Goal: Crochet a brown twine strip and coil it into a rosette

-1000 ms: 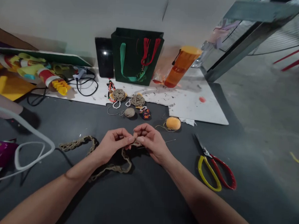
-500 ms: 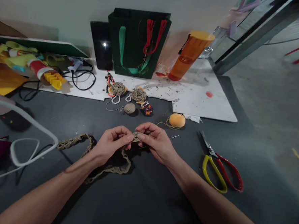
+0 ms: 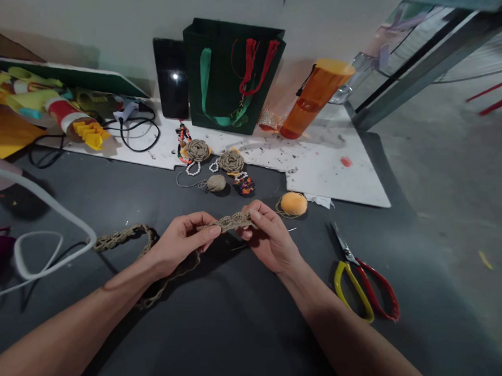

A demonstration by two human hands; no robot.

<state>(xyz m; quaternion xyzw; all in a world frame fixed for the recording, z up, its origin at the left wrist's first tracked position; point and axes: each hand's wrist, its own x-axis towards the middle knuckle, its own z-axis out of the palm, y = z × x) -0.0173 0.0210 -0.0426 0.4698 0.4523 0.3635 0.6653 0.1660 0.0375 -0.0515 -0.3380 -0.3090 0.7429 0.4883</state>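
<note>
A braided jute cord (image 3: 231,222) stretches between my left hand (image 3: 183,242) and my right hand (image 3: 270,237), and both hands grip it. Its long remainder (image 3: 124,238) trails left across the dark mat (image 3: 226,322) and loops under my left wrist. Beyond my right hand lie a thin needle (image 3: 291,229) and an orange yarn ball (image 3: 293,204). Red-and-yellow handled scissors (image 3: 358,283) rest to the right. Two jute rosettes (image 3: 198,149) (image 3: 231,160) with beads and a small twine ball (image 3: 215,183) sit ahead of my hands.
A white board (image 3: 332,176) lies along the back, holding a green paper bag (image 3: 223,78), a black phone (image 3: 171,78) and an orange plastic bottle (image 3: 316,99). Yellow craft pieces (image 3: 88,135) and black cables (image 3: 135,132) lie left. A white cable (image 3: 35,243) curves at far left.
My hands have drawn apart and risen slightly, pulling a length of the cord taut between them. Earlier they were pinching it close together.
</note>
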